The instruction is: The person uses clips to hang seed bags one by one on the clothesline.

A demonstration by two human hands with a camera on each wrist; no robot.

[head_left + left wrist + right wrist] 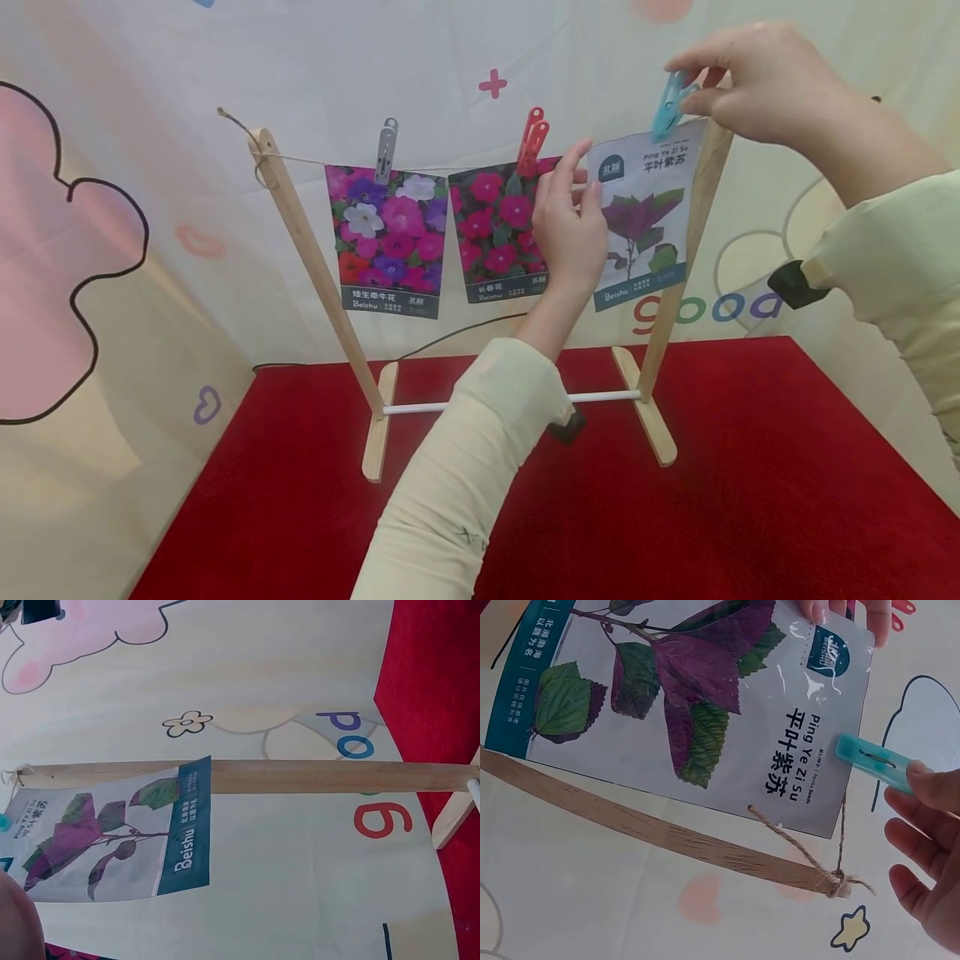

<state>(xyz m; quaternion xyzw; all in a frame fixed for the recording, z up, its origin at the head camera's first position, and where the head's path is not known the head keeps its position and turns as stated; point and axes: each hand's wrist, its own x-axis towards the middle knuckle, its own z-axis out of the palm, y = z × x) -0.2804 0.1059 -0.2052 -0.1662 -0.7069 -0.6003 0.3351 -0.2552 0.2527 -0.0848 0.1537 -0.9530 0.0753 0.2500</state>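
Note:
A seed packet (pixel 639 218) with purple perilla leaves hangs at the right end of a twine line, slightly tilted. My right hand (pixel 772 79) pinches the rear of a light blue clothespin (pixel 877 763), whose front end overlaps the packet's top edge. At the packet's upper left edge, my left hand (pixel 572 223) pinches it between thumb and fingers; in the left wrist view only a blurred bit of that hand shows. To the left, a pink-flower packet (pixel 498 223) hangs under a red clothespin (pixel 533 143), partly covered by my left hand.
A mixed-flower packet (pixel 393 237) hangs by a grey clothespin (pixel 386 152) further left. The twine (pixel 300 158) runs between two wooden posts (pixel 318 267), joined low down by a white rod (pixel 607 397). The stand rests on a red cloth (pixel 712 500) before a printed curtain.

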